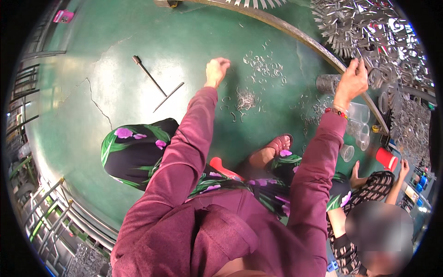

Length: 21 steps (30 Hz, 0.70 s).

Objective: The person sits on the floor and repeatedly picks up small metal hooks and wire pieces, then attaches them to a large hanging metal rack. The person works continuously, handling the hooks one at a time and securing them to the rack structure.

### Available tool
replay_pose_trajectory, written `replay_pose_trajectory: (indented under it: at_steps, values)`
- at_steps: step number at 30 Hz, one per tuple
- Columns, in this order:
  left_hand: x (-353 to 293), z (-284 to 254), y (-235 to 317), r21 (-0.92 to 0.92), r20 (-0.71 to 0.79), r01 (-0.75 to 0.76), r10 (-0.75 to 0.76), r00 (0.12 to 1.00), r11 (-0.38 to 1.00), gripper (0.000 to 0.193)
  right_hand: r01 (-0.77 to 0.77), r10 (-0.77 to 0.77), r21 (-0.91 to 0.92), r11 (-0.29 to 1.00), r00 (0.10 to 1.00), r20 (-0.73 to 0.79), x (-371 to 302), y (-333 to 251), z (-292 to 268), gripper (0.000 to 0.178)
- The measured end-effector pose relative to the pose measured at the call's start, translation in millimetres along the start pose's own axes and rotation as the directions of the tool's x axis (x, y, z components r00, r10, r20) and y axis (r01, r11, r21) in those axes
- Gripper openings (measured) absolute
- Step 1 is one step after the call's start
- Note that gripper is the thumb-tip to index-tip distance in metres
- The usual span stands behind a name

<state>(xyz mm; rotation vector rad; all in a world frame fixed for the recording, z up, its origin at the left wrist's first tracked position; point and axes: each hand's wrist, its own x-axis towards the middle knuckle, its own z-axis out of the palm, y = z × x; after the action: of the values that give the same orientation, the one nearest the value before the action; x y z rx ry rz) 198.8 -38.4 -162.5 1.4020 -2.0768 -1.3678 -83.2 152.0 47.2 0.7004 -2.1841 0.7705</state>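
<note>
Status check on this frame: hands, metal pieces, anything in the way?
Left hand over green floor, grip unclear. Right hand by massed metal parts, contact unclear. Curved metal pieces heaped and scattered on floor. Transparent plastic cups at right; no blockage seen.

On the green floor [74,106], left of its middle, a dark rod with a thickened end [150,76] is laid aslant, and a thinner rod [175,90] is set across its lower end; whether the two are touching cannot be told. Farther left, the surface is marked by a winding crack [93,104]. A pink container [63,16] is seen at the floor's far left corner. The left edge is lined by dark metal bars [27,87], the near left corner by pale metal rails [50,221]. Toward the right edge, a red cup-shaped container [386,159] is placed near a co-worker's patterned dark clothing [378,189]; beyond, small blue items [422,181] are blurred.
</note>
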Motion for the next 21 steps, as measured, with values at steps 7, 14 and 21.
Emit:
replay_pose_trajectory:
  at_steps: [7,14,21]
  values:
    - [-9.8,25.3,-13.5,0.301,0.164,-0.283,0.243,0.956,0.911,0.018,-0.453,0.425,0.369,0.812,0.891,0.16,0.6,-9.7,8.2,0.029]
    - [-18.7,67.5,-12.2,0.461,0.113,-0.185,0.15,0.982,0.868,0.024,-0.393,0.375,0.406,0.825,0.918,0.126,-2.1,2.5,14.2,0.03]
    - [-16.1,56.7,6.6,0.229,0.466,-0.668,0.523,0.714,0.708,0.019,-0.385,0.331,0.323,0.864,0.92,0.21,8.0,8.2,4.3,0.032]
